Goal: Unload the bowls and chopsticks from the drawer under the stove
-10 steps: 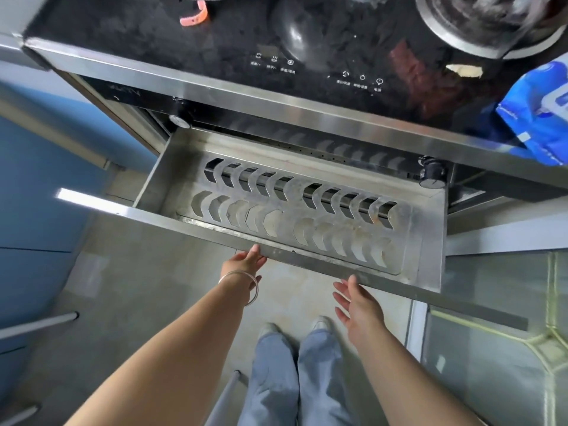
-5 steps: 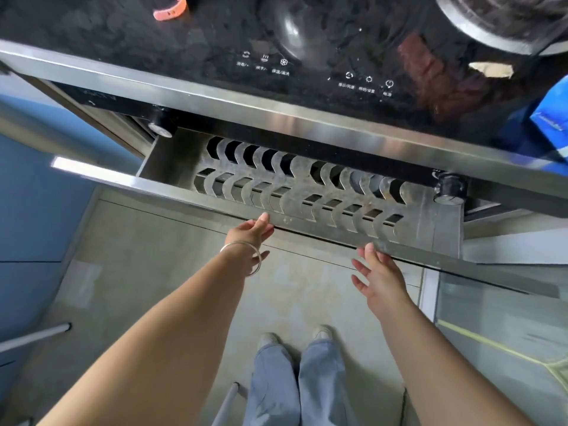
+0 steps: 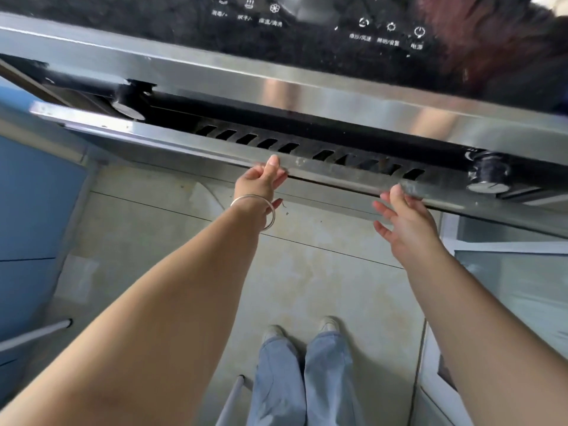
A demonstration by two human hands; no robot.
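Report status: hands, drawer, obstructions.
Left hand and right hand open, fingertips on the drawer front edge. Drawer nearly shut, only a slotted rack strip showing; no bowls or chopsticks visible. Nothing in the way.

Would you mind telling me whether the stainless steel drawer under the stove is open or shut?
Nearly shut: the stainless steel drawer shows only a narrow strip of its slotted rack below the stove's edge, with both hands at its front rim.

- One steel drawer is seen, open by a narrow gap.
- Two hands are counted: one left hand, one right hand.
- One silver bangle is worn on the left wrist.
- Two round knobs are seen: one far left, one right.
- Six touch icons are shown on the black stove top.
- Two shoes are seen near.
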